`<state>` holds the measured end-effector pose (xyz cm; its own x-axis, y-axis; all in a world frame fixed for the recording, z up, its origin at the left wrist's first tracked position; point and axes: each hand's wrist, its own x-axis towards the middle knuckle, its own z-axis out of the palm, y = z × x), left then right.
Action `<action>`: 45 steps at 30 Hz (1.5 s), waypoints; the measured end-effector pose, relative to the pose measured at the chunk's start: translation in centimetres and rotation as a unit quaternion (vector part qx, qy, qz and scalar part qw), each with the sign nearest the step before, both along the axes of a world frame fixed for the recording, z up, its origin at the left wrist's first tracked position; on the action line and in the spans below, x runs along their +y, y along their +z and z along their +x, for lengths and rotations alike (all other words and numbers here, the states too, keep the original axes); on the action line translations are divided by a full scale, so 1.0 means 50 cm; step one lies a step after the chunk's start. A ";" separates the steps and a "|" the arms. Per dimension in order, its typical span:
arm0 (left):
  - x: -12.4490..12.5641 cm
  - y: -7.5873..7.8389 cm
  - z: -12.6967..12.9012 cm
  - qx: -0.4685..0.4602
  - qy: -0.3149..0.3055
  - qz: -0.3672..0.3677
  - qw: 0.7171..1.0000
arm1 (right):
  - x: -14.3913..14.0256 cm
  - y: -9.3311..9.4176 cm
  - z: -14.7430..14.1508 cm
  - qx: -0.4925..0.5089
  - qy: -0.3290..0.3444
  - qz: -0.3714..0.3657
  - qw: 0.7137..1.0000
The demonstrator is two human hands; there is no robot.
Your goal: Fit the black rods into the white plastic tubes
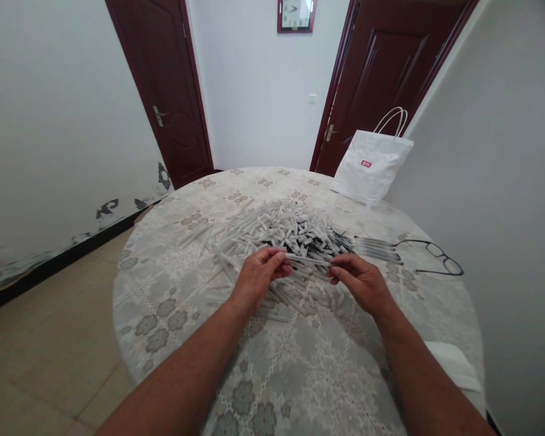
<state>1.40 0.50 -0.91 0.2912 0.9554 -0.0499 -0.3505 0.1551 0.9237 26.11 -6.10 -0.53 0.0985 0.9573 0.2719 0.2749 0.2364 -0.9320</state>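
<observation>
Two bare forearms [191, 363] reach in over a round table spread with a flower-patterned tablecloth [309, 375]; a white folded item [454, 365], its material unclear, lies by the right forearm. The left hand [260, 271] pinches one end of a slim, pale pen-like tube [306, 258] between thumb and fingers, and the right hand [362, 280] grips the other end likewise, so the tube lies nearly level between them, just in front of a heap of loose pen parts [254, 229]. That heap mixes long translucent tubes, short whitish cap-like pieces and some dark ones. Right of it, several slim sticks [378, 249] lie side by side, near black-framed eyeglasses [445, 259] with an arm unfolded. Farther back, a white handled bag [372, 166] with a red label stands on the table's far right. Beyond are two dark red doors [163, 79] and, between them, a red-framed wall clock [295, 15].
</observation>
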 end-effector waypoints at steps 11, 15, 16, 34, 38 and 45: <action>0.006 0.002 -0.005 0.031 0.001 0.035 0.999 | -0.007 0.012 -0.012 -0.263 -0.056 0.140 0.953; 0.011 0.000 -0.008 0.050 0.005 0.046 0.998 | -0.008 0.007 -0.012 -0.277 -0.041 0.144 0.949; 0.012 -0.001 -0.009 0.056 0.003 0.047 0.997 | -0.008 0.005 -0.011 -0.274 -0.039 0.139 0.951; 0.005 0.003 -0.008 0.015 -0.022 0.027 0.999 | -0.012 0.001 -0.008 -0.054 -0.026 -0.038 0.997; 0.004 0.000 -0.001 0.020 -0.007 0.032 0.999 | -0.004 0.000 -0.009 0.035 -0.007 -0.105 0.994; 0.003 0.005 -0.001 0.075 0.011 0.040 0.996 | 0.006 0.004 -0.035 -0.220 0.011 0.045 0.974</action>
